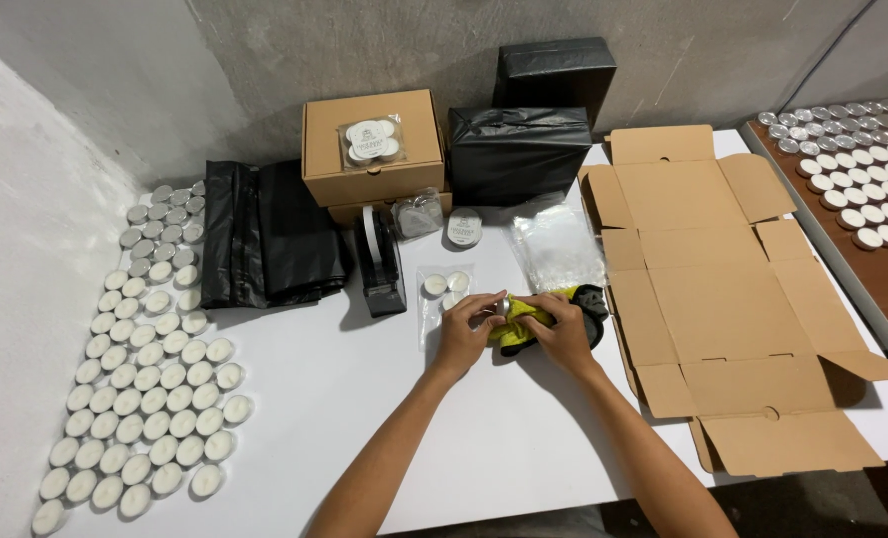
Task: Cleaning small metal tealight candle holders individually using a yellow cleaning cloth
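My left hand and my right hand meet at the middle of the white table. Between them they hold a small silver tealight cup against a yellow and black cloth, which lies under the right hand. A clear plastic bag holding a few white tealights lies just left of my left hand, touching its fingers.
Rows of white tealights cover the table's left side. Behind stand a black tape dispenser, black plastic bags, a closed cardboard box and a black wrapped box. An unfolded flat cardboard box lies at right; more tealights sit beyond.
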